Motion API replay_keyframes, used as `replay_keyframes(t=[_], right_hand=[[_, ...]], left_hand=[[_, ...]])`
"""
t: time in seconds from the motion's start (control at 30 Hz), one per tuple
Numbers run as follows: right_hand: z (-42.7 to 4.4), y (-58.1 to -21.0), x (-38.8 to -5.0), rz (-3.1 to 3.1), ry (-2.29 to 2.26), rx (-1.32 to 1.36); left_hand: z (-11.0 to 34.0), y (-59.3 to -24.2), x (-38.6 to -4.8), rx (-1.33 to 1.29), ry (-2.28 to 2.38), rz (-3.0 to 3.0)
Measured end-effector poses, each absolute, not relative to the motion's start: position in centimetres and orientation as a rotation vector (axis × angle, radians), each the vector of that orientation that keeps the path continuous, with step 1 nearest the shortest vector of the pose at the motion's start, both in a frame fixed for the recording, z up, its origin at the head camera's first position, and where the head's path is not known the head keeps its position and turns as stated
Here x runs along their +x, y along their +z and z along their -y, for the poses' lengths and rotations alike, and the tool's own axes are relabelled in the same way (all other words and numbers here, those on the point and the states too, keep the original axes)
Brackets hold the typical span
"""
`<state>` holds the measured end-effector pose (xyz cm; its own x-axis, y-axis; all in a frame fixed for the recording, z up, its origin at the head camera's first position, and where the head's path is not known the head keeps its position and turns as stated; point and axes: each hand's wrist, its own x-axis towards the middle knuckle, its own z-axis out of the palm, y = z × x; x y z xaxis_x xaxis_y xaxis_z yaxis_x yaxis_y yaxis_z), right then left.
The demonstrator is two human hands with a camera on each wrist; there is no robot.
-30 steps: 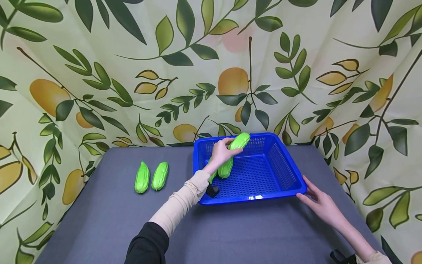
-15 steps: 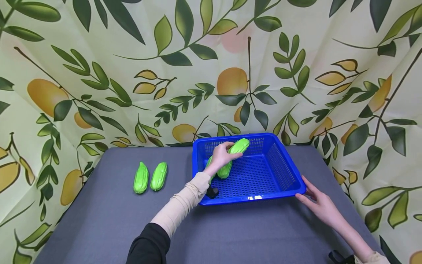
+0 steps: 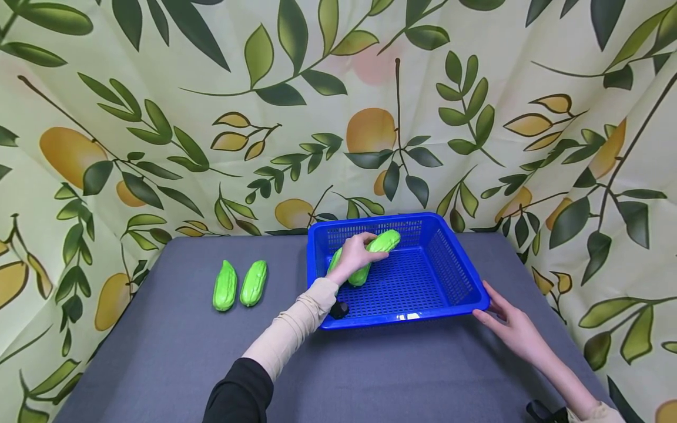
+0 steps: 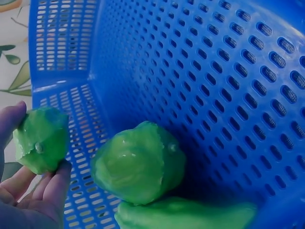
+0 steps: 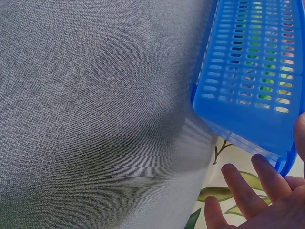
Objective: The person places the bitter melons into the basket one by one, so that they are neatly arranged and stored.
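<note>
Ridged green gourd (image 3: 386, 240), pinched in left hand (image 3: 355, 255), sinks lower into the blue plastic basket (image 3: 418, 276). Right hand (image 3: 514, 330) pinches its near-right corner

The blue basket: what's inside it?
Inside the blue basket lie two green vegetables. The left hand holds a third green vegetable; I can't tell if it touches the bottom. In the head view, that hand hides part of the lying pair.
</note>
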<state>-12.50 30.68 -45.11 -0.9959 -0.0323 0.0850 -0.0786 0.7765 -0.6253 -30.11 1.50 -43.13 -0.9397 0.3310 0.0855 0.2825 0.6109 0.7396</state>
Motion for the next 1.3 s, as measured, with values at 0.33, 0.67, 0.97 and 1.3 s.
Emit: replay_keyframes(t=[0.33,0.67,0.97,1.3], right_hand=[[-30.6,-45.1,-12.5,2.906,1.025,0.077],[-30.7,-45.1,-12.5,2.916,1.019,0.07],[-30.6,-45.1,-12.4,2.92,1.031,0.069],[-30.6,-45.0,-12.4,2.915,1.028,0.078]], left_hand=[[-2.2,-43.4,-30.2,0.525,1.172,-2.797],[-2.6,-43.8,-30.4,0.533,1.117,-2.824],[-2.6,-44.2,-30.3,0.573,1.031,-2.857],[-2.5,-44.4,-30.4,0.662,0.874,-2.91]])
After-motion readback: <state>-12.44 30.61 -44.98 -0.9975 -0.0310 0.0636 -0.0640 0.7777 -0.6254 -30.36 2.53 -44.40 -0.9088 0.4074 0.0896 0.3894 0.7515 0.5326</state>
